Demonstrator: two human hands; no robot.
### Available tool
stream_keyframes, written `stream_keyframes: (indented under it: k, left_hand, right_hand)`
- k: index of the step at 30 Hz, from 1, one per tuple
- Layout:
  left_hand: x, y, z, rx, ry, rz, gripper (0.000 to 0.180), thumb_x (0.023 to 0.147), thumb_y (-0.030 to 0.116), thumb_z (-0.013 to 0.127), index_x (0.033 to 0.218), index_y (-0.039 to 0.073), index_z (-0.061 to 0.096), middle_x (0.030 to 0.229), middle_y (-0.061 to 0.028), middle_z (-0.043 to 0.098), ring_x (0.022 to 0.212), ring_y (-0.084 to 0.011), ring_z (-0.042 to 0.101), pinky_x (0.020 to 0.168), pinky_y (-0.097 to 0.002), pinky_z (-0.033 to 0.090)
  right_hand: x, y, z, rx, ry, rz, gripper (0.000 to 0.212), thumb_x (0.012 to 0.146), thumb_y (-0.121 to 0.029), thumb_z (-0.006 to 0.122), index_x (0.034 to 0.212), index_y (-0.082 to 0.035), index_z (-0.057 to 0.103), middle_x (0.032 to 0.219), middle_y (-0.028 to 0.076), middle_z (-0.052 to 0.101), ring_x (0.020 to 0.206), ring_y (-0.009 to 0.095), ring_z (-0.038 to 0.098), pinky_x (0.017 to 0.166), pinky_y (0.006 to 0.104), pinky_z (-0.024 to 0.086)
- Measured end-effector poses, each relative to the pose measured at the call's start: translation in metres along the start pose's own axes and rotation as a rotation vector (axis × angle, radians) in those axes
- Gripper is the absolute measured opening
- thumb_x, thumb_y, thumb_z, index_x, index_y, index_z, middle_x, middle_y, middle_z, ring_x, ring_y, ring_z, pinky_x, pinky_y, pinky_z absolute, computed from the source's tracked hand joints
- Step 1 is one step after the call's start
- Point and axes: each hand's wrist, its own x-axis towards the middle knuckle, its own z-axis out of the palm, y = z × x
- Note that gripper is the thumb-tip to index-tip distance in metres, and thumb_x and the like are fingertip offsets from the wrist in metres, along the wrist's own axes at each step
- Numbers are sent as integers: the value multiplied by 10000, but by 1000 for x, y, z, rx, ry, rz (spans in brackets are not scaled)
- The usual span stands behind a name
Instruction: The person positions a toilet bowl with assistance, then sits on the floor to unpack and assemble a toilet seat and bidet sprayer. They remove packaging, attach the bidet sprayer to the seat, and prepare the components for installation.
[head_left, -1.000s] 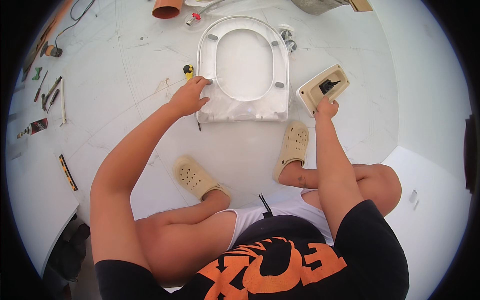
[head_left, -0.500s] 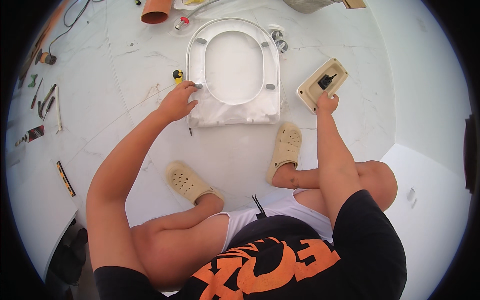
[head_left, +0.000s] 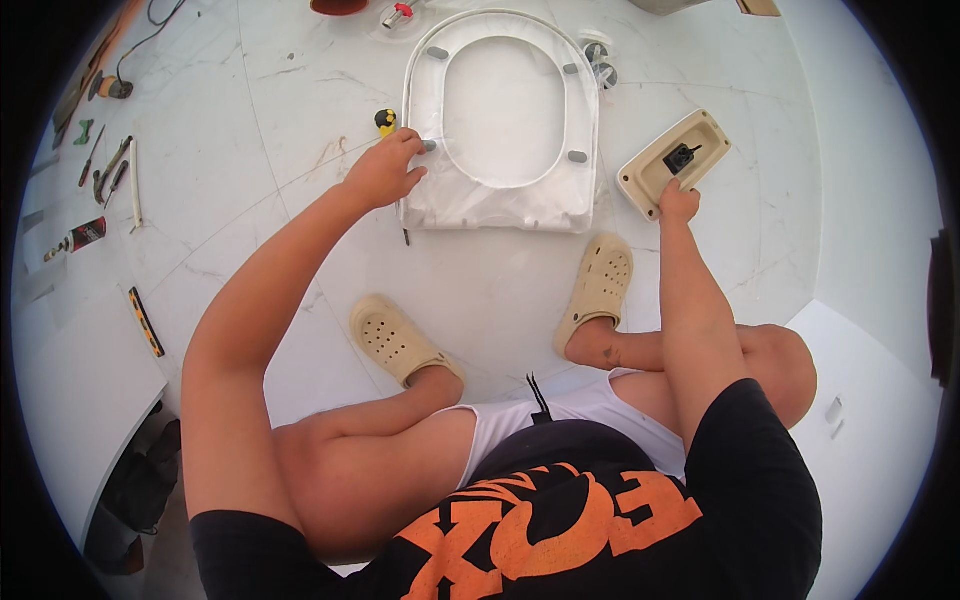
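Note:
A white toilet seat (head_left: pixel 579 115) with grey bumpers lies on the tiled floor in front of me, wrapped in clear plastic. My left hand (head_left: pixel 385 168) rests at its left edge, fingertips on the plastic by a bumper and thumb held apart. Just beyond those fingers is a yellow-and-black tool handle (head_left: pixel 386 121), its far part covered by hand and seat. To the right of the seat, my right hand (head_left: pixel 679 203) grips a shallow beige tray-shaped part (head_left: pixel 706 142) by its near edge. A black fitting (head_left: pixel 679 158) sits in that part's hollow.
Hand tools, including a hammer (head_left: pixel 112 172), lie at the far left near a spray can (head_left: pixel 88 234) and a spirit level (head_left: pixel 146 322). Round black-and-clear pieces (head_left: pixel 601 66) are beyond the seat's right side. My beige clogs (head_left: pixel 393 338) stand between me and the seat. A white wall rises at right.
The whole view has shifted, so the seat and floor things appear higher and farther right. Both hands keep their places: left at the seat's edge, right on the beige part.

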Motion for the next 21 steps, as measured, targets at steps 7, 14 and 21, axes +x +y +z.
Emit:
stream_keyframes:
  k: [7,14,21]
  left_hand:
    - [3,5,-2,-12,-11,-61,217,925,125,708,1106,28,640,1228,-97,609,1103,-301,639,957,-398,529]
    - [4,-2,2,-31,15,-9,212,917,117,714,1094,26,641,1212,-94,608,1060,-297,647,926,-400,536]
    - [7,0,0,-30,-7,-39,207,924,142,704,1086,27,645,1212,-94,608,1047,-309,643,912,-412,536]
  right_hand:
    - [11,13,2,-123,-35,-65,525,889,-320,671,1124,140,580,1082,331,687,1038,461,683,916,485,546]
    - [17,17,3,-119,-74,-24,529,867,-317,684,1130,132,589,1106,323,685,1047,452,683,929,478,544]
    - [24,8,-2,67,-37,104,631,795,-379,754,1129,149,669,1115,290,715,1054,385,704,912,425,547]
